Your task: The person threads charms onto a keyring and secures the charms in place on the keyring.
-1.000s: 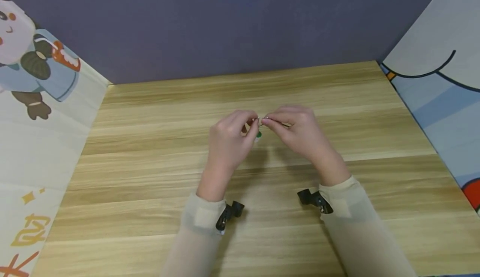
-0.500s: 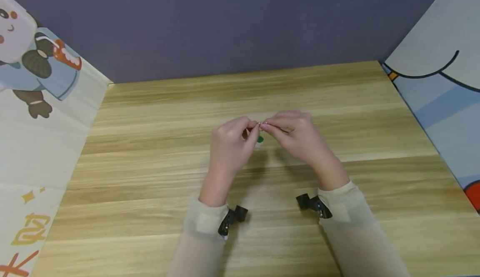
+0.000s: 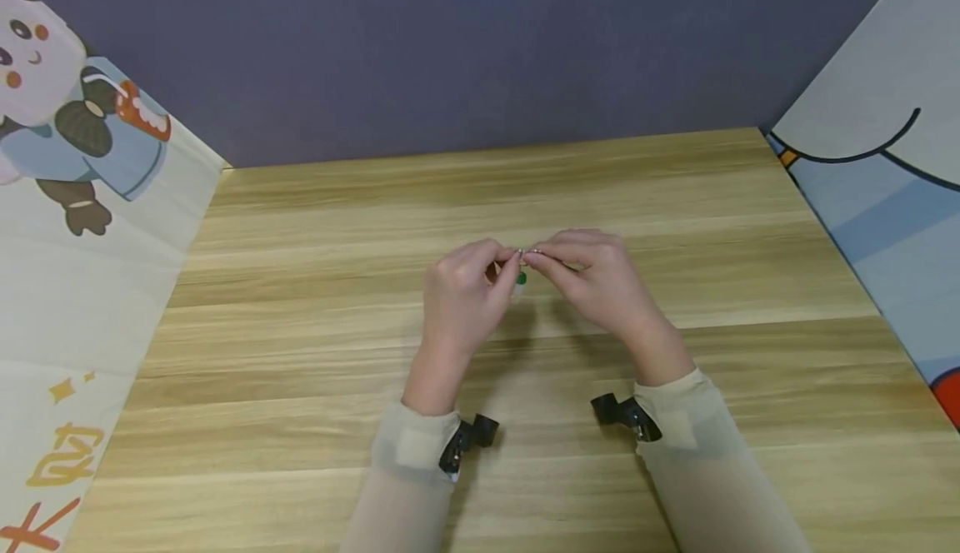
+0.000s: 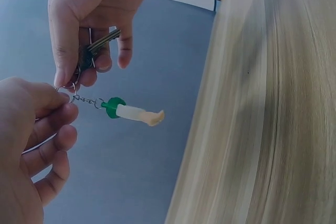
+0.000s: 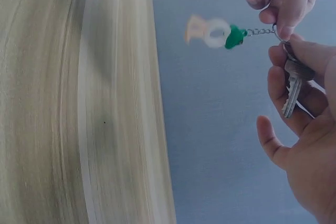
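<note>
My left hand [image 3: 461,291] pinches a thin metal key ring [image 4: 74,88] between thumb and forefinger. A short chain joins the ring to a keychain charm with a green top [image 4: 113,107], a white middle and a peach-coloured end. Facing it, my right hand [image 3: 600,274] grips a metal key [image 5: 295,90] near its head, thumb and forefinger right at the ring. The key's toothed blade points back under the right palm in the right wrist view. Both sets of fingertips nearly meet above the table. In the head view the fingers hide most of the ring and key.
The wood-grain table [image 3: 300,303] lies below both hands. A dark blue-grey panel [image 3: 480,53] rises behind it. Printed cartoon panels flank it at the left [image 3: 112,286] and right [image 3: 885,203]. Black wrist cameras [image 3: 468,440] sit on both cuffs.
Both hands have come slightly nearer the body, with their fingertips staying close together. The green part of the charm shows a little lower below the fingers.
</note>
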`<move>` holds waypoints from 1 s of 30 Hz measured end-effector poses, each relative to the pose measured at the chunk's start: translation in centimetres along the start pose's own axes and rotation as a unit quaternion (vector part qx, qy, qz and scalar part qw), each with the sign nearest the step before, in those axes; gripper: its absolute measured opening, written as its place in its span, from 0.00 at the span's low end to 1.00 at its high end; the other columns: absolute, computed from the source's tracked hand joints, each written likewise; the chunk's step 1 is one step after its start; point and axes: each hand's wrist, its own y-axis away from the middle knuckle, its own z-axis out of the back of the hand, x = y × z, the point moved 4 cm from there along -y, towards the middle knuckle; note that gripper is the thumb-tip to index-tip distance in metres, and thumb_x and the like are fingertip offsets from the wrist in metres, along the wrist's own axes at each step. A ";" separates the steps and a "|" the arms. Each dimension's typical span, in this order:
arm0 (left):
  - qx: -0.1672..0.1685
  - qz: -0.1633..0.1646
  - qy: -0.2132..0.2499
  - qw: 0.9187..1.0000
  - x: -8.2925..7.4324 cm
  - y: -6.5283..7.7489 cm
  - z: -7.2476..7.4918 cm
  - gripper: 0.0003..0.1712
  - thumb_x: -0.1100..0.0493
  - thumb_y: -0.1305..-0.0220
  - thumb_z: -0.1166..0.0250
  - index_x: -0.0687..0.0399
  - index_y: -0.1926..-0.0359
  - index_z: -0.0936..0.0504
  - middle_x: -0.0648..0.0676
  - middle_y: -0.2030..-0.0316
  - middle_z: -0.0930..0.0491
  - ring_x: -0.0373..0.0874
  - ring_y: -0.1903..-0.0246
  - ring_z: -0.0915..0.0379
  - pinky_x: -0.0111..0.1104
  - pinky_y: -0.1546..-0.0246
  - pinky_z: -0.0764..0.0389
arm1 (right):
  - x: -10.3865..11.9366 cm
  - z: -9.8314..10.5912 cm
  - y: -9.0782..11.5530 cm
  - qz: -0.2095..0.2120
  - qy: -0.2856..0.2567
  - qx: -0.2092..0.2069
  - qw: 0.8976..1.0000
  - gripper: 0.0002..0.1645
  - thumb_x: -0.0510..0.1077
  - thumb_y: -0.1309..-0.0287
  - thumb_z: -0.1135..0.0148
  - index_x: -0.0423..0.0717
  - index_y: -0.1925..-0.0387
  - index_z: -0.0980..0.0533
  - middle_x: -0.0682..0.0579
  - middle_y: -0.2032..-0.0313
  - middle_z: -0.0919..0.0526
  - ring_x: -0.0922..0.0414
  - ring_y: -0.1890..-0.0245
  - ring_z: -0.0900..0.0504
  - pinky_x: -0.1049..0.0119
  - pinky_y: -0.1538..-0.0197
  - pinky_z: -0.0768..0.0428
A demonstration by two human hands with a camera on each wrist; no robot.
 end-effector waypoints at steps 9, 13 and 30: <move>-0.007 0.019 0.031 0.999 -0.1 0.0 -0.3 0.07 0.66 0.31 0.31 0.60 0.68 0.10 0.55 0.75 0.10 0.45 0.80 0.19 0.31 0.78 0.20 | -0.2 0.2 0.3 -0.011 -0.009 -0.019 1.000 0.06 0.33 0.40 0.24 0.37 0.60 0.09 0.43 0.63 0.06 0.48 0.62 0.08 0.53 0.52 0.11; -0.015 0.023 0.042 0.999 -0.2 0.1 -0.4 0.07 0.65 0.32 0.30 0.60 0.69 0.10 0.55 0.75 0.11 0.47 0.80 0.18 0.32 0.78 0.20 | -0.2 0.3 0.5 -0.018 -0.011 -0.024 0.999 0.06 0.33 0.40 0.24 0.37 0.60 0.09 0.43 0.62 0.06 0.48 0.61 0.08 0.53 0.51 0.11; -0.040 0.095 0.143 0.984 0.3 0.4 -1.0 0.06 0.67 0.34 0.28 0.65 0.70 0.11 0.59 0.75 0.11 0.45 0.80 0.20 0.25 0.77 0.23 | -0.6 -0.1 0.8 -0.005 -0.046 -0.052 0.998 0.09 0.28 0.43 0.25 0.36 0.60 0.09 0.43 0.65 0.07 0.49 0.65 0.08 0.77 0.50 0.16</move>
